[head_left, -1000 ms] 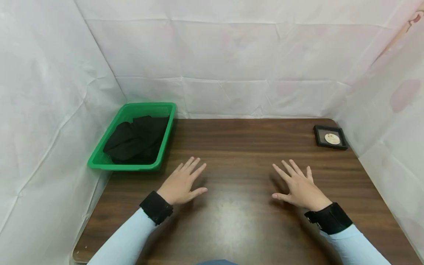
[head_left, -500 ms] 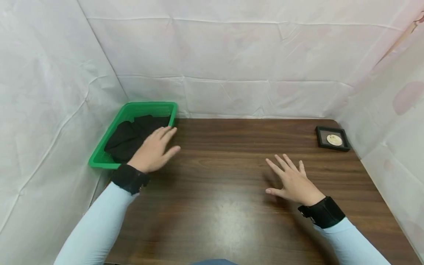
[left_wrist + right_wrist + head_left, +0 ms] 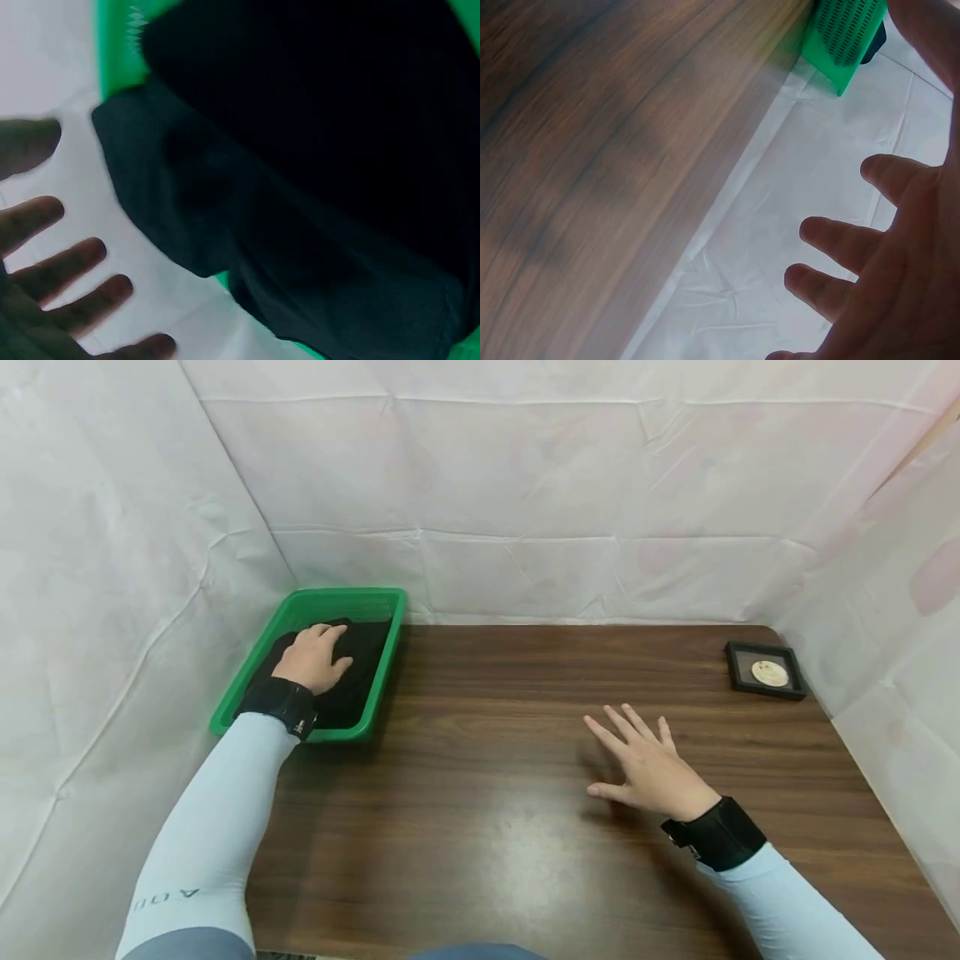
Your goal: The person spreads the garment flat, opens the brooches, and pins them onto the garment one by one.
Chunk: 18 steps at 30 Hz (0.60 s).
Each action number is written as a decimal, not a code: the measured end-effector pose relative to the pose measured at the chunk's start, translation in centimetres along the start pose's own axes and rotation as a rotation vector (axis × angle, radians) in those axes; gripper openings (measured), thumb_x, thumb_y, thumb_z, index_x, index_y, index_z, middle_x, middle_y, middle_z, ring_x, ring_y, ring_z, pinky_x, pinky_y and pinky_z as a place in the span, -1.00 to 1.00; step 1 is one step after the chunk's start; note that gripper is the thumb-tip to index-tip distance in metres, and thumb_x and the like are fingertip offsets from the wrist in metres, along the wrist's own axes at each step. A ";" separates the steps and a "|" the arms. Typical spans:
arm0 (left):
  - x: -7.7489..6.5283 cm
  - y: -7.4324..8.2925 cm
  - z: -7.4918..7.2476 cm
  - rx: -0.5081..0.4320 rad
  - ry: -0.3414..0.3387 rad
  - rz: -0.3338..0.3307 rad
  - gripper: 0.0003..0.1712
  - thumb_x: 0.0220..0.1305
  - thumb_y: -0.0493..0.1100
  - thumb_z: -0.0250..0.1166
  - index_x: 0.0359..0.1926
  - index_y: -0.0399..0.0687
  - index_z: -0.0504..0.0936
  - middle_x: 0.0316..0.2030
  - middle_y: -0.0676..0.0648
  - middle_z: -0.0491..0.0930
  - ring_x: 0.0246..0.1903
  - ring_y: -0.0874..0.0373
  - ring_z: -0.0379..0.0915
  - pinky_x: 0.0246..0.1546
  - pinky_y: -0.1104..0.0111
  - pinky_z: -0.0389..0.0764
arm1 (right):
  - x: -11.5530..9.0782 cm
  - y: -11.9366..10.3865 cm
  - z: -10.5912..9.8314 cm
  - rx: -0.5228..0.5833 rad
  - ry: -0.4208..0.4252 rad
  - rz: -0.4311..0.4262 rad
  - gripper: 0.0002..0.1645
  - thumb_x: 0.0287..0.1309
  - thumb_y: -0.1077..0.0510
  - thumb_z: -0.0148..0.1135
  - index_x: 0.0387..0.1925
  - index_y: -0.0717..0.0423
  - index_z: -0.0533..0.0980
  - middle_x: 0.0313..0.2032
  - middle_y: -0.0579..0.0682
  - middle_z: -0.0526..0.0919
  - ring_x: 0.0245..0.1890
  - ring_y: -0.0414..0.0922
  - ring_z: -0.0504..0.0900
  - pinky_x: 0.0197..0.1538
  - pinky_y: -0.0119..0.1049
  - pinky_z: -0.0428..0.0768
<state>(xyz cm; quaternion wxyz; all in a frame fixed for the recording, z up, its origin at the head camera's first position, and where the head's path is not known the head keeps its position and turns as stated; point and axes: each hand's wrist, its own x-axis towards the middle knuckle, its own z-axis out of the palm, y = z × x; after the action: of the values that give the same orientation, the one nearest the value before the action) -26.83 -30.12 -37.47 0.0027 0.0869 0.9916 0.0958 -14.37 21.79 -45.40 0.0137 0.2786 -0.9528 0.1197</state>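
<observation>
In the head view, my left hand (image 3: 311, 657) hovers over black cloth (image 3: 363, 660) lying bunched in a green basket (image 3: 384, 681). The left wrist view shows its fingers (image 3: 67, 270) spread and apart from the dark fabric (image 3: 225, 187), with nothing held. What kind of garment or cloth it is cannot be told. My right hand (image 3: 651, 770) is held over the brown table with its fingers spread and nothing in it. In the right wrist view, its fingers (image 3: 840, 244) are spread, and a corner of the basket (image 3: 844, 37) appears beyond them.
At the far right of the wooden table (image 3: 525, 693) lies a small black frame (image 3: 738, 668) with a round cream disc (image 3: 769, 673) inside. White sheeting (image 3: 517, 468) hangs along the back and both sides. The basket stands at the back left corner.
My left hand has moved left and forward from over the table to above the cloth in the basket. My right hand has shifted slightly to the left, still with spread fingers.
</observation>
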 end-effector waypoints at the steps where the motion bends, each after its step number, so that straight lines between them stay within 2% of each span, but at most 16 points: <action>1: 0.3 -0.3 0.2 0.008 -0.022 -0.023 -0.23 0.33 -0.03 0.21 0.44 -0.19 0.14 0.34 -0.41 0.13 0.31 -0.38 -0.01 0.15 -0.30 0.15 | 0.0 -0.1 0.0 0.000 0.005 -0.004 0.17 -0.06 -0.45 0.30 0.49 -0.16 0.05 0.42 0.26 0.08 0.41 0.29 -0.01 0.11 0.57 -0.06; 7: 1.3 -1.6 1.7 0.057 -0.179 -0.125 0.11 0.08 0.25 0.37 0.47 -0.14 0.06 0.37 -0.44 0.01 0.27 -0.49 -0.08 -0.02 -0.48 0.13 | 0.3 -0.7 0.3 0.002 -0.018 -0.018 0.19 -0.06 -0.42 0.32 0.50 -0.20 0.01 0.44 0.24 0.05 0.41 0.28 -0.02 0.13 0.56 -0.05; 13: 1.5 -2.7 3.4 0.079 -0.294 -0.152 0.44 -0.22 0.48 0.42 0.48 -0.20 -0.04 0.31 -0.58 -0.04 0.11 -0.65 0.07 0.00 -0.41 0.23 | 0.7 -1.5 0.7 0.015 -0.047 -0.047 0.20 -0.05 -0.44 0.30 0.51 -0.27 -0.07 0.46 0.17 0.00 0.44 0.24 -0.06 0.16 0.52 -0.05; 18: 2.3 -3.0 4.7 0.045 -0.376 -0.201 0.60 -0.41 0.58 0.42 0.51 -0.10 -0.14 0.33 -0.60 -0.14 0.09 -0.65 0.16 -0.05 -0.37 0.33 | 0.9 -2.0 0.8 0.000 -0.050 -0.062 0.21 -0.06 -0.44 0.30 0.51 -0.26 -0.07 0.47 0.16 -0.01 0.43 0.22 -0.04 0.15 0.52 -0.02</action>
<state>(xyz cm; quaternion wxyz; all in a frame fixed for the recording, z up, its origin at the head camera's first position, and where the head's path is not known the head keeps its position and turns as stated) -29.50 -31.74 -42.68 0.1950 0.0038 0.9792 0.0550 -14.03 19.49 -45.62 -0.0063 0.3108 -0.9438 0.1124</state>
